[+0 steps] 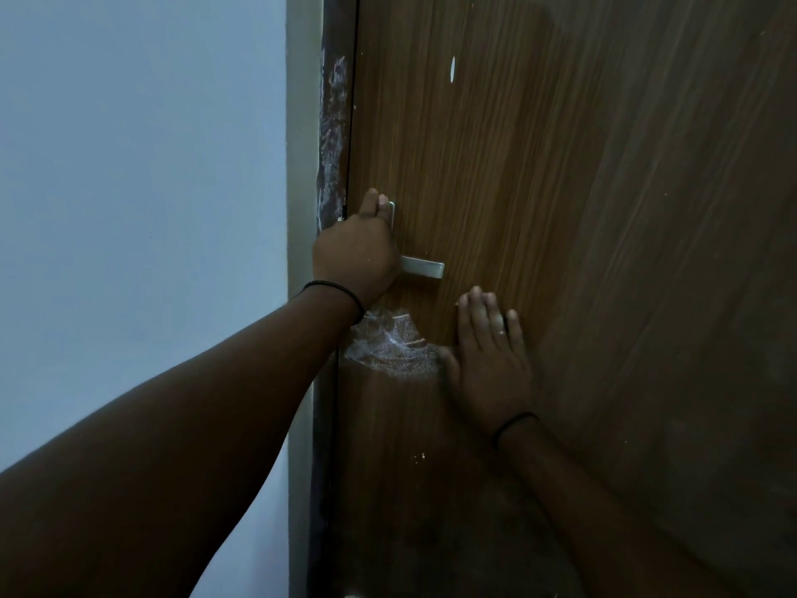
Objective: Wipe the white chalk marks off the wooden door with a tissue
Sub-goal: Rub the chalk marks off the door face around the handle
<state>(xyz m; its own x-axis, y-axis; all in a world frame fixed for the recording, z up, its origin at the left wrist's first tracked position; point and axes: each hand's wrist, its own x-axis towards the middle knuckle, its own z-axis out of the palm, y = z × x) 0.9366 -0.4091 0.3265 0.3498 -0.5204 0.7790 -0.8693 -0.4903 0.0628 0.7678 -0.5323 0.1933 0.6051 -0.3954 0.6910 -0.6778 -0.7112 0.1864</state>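
Door [560, 209]: wooden, brown grain, fills right side of view.
Chalk marks [390, 347]: white smear on door just below handle [425, 268], betw. the two hands; thin streak higher up [452, 67]; small flecks lower down [417, 457].
Left hand [356, 252]: grip curled round handle base, thumb up on lock plate.
Right hand [489, 364]: flat on door, fingers straight, thumb at edge of smear; holding nothing visible.
Tissue: not visible.
Frame [332, 135]: dark, white scuffs, beside pale wall [129, 187].

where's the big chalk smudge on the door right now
In the head view the chalk smudge sits low on the door's left edge, just below the handle, between the left wrist and the right hand.
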